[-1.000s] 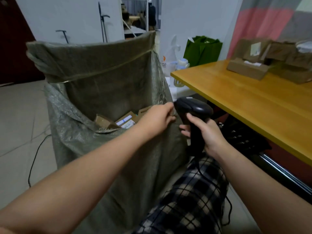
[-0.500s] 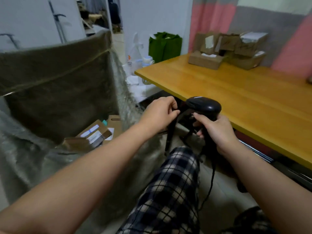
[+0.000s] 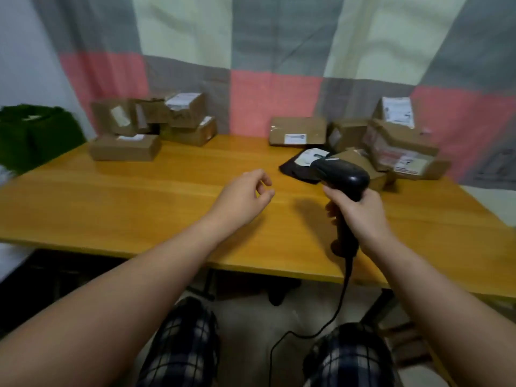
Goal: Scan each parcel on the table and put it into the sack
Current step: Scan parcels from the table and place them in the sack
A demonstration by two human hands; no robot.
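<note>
Fingers [image 3: 332,192] of the right grip [image 3: 360,216] were wrapped round the handle of a black scanner [image 3: 343,174], its head pointing out toward the far right of the worktop [image 3: 139,196] and its cable [image 3: 339,311] trailing down off the near edge. The left grip [image 3: 243,196] hung just above the bare wood, fingers loosely curled, holding nothing.

Nearest the scanner's nose lay a flat black parcel [image 3: 293,170] with a white label [image 3: 310,157] facing up. It looked like a soft mailer: probably light, limp and a little slick, so I'd have pinched it at a free edge or slid fingers beneath it, keeping the label clear for the beam.

Behind it a cluster of cardboard boxes [image 3: 399,146] sat against the curtain [image 3: 276,99], with a flat box [image 3: 297,131] beside them and a second pile of boxes [image 3: 125,148] at the far left. Those looked stiff and fairly light, a few dented. A grasp across two opposite sides should have served, turned so the label faced the scanner.

The sack was nowhere in sight from there, and a green bag [image 3: 36,135] stood past the worktop's left end.
</note>
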